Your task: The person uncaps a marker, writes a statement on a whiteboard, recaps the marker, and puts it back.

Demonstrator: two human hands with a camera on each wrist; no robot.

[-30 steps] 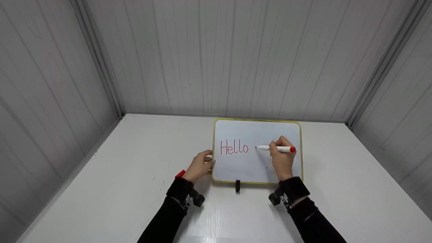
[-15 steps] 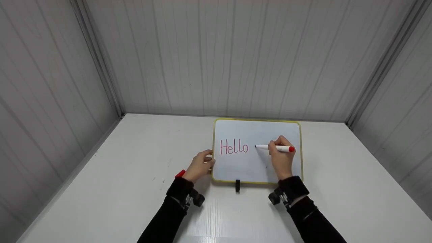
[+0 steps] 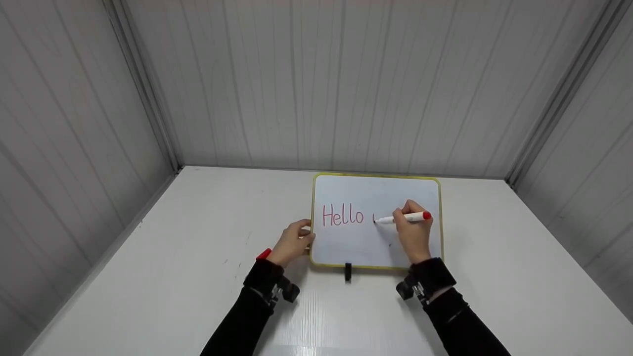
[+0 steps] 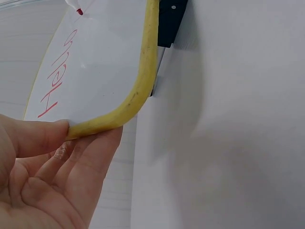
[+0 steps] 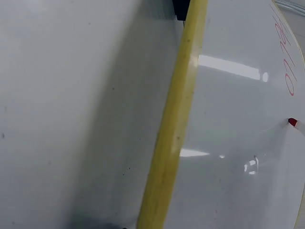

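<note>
Black sleeves frame what we see nearest us, each wrist carrying a small camera mount. Our left hand [image 3: 293, 243] pinches the near left corner of the whiteboard [image 3: 356, 247], thumb on top of the yellow rim [image 4: 143, 76] and fingers under it. Our right hand [image 3: 413, 236] grips a white marker [image 3: 403, 217] with a red end, its red tip touching the board just left of that hand. Between the hands, red writing reads "Hello" [image 3: 342, 216], with a short fresh stroke beside the tip. A black clip [image 3: 348, 272] sits on the board's near edge. The white table [image 3: 198, 257] lies bare far to the left of our left hand and right of our right; beyond the board, grey panelled walls [image 3: 316, 84] close in.
</note>
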